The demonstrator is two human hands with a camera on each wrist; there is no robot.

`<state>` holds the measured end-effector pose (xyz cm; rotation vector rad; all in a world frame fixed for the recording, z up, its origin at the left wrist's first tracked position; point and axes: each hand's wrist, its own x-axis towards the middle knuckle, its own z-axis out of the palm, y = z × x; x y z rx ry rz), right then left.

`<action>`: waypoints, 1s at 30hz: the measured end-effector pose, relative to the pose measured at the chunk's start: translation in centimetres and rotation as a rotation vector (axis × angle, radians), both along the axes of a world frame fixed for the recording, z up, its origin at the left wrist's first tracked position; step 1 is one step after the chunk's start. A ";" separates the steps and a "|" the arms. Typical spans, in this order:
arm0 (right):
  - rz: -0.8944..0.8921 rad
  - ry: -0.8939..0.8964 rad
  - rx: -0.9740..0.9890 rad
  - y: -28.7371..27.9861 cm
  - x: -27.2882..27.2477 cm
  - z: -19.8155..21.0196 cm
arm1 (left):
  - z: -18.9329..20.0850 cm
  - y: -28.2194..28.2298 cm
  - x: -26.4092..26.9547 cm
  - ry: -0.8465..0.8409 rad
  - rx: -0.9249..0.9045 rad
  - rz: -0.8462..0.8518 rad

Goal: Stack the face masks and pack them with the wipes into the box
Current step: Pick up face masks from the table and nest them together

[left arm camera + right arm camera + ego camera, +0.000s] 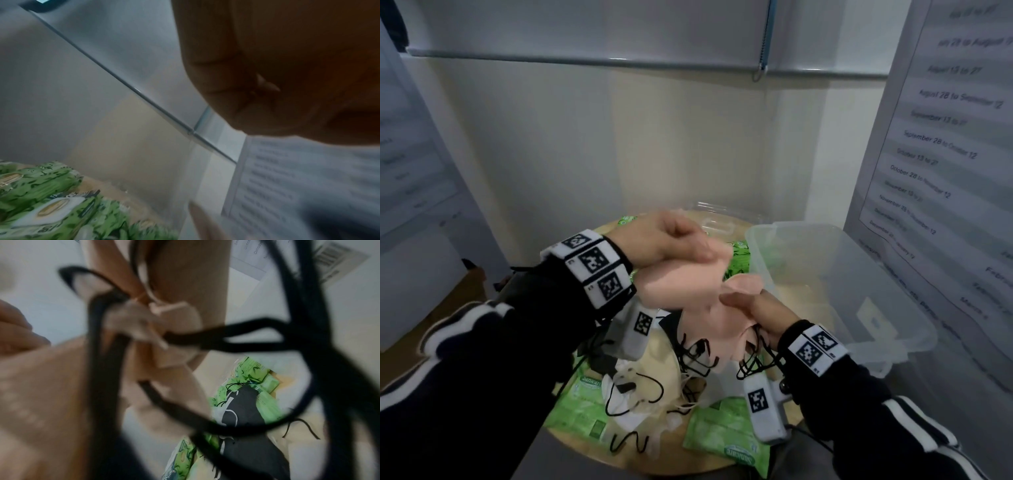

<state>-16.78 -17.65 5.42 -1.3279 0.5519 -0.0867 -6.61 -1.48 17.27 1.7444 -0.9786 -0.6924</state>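
fingers of both hands pinch pink masks [681, 291] above the table.

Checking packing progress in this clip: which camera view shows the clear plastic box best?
The head view. It shows the clear plastic box whole, open-topped, at the table's right, with no masks or wipes visible inside. The left wrist view is blurred and I cannot make the box out in it; the right wrist view is filled by pink masks and black loops.
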 end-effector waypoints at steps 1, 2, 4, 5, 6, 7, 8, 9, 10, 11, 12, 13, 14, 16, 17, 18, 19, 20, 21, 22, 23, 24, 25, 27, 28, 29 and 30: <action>0.030 0.007 -0.004 0.2 0.1 0.0 | -0.2 -0.3 -0.2 -0.074 0.128 -0.089; 0.068 0.018 -0.016 0.3 0.2 0.2 | -0.6 -0.8 -0.5 -0.130 0.228 -0.155; 0.104 0.037 -0.037 0.5 0.3 0.5 | -1.8 -1.9 -1.0 -0.173 0.335 -0.191; 0.094 0.045 -0.035 0.4 0.4 0.6 | -2.4 -2.4 -1.2 -0.181 0.347 -0.169; 0.064 0.061 -0.029 0.4 0.5 0.7 | -3.1 -2.9 -1.3 -0.195 0.343 -0.137; 0.030 0.075 0.000 0.3 0.5 0.8 | -3.7 -3.2 -1.4 -0.210 0.325 -0.110; 0.007 0.076 0.040 0.2 0.4 1.0 | -4.3 -3.4 -1.4 -0.220 0.304 -0.089; -0.003 0.067 0.083 0.1 0.4 1.1 | -4.8 -3.5 -1.4 -0.220 0.285 -0.072; 0.000 0.056 0.129 0.0 0.3 1.0 | -5.2 -3.5 -1.5 -0.215 0.270 -0.059; 0.002 0.049 0.170 -0.3 0.2 0.8 | -5.6 -3.4 -1.6 -0.212 0.253 -0.050; 0.013 0.043 0.207 -0.5 0.0 0.7 | -5.8 -3.3 -1.7 -0.212 0.238 -0.044; 0.024 0.040 0.229 -0.7 -0.2 0.6 | -5.9 -3.2 -1.8 -0.208 0.220 -0.041; 0.044 0.033 0.237 -0.8 -0.3 0.5 | -6.0 -3.1 -1.9 -0.200 0.193 -0.045; 0.072 0.026 0.225 -1.0 -0.5 0.4 | -6.1 -2.9 -2.1 -0.174 0.128 -0.079; 0.090 0.029 0.219 -0.9 -0.4 0.5 | -6.2 -2.9 -2.2 -0.176 0.104 -0.106; 0.108 0.030 0.219 -0.9 -0.4 0.6 | -6.2 -2.9 -2.4 -0.201 0.098 -0.135; 0.114 0.030 0.215 -0.9 -0.3 0.6 | -6.2 -2.9 -2.5 -0.235 0.108 -0.163; 0.127 0.027 0.218 -0.8 -0.2 0.8 | -6.2 -2.9 -2.7 -0.278 0.121 -0.182; 0.133 0.021 0.219 -0.7 -0.2 0.9 | -6.2 -2.9 -2.8 -0.319 0.130 -0.197; 0.133 0.011 0.224 -0.6 -0.1 1.0 | -6.2 -2.8 -2.8 -0.356 0.134 -0.205; 0.128 0.008 0.229 -0.6 -0.1 1.1 | -6.2 -2.8 -2.9 -0.385 0.137 -0.205; 0.123 0.008 0.227 -0.5 -0.1 1.2 | -6.3 -2.8 -2.9 -0.405 0.139 -0.197; 0.114 0.011 0.231 -0.4 -0.2 1.3 | -6.3 -2.8 -2.8 -0.423 0.145 -0.185; 0.106 0.001 0.263 -0.1 -0.3 1.5 | -6.3 -2.8 -2.7 -0.447 0.155 -0.162; 0.103 -0.007 0.282 0.0 -0.3 1.6 | -6.3 -2.9 -2.7 -0.451 0.144 -0.156; 0.091 -0.015 0.293 0.1 -0.4 1.7 | -6.3 -2.9 -2.6 -0.450 0.119 -0.148; 0.087 -0.027 0.315 0.2 -0.4 1.7 | -6.2 -3.0 -2.7 -0.445 0.078 -0.134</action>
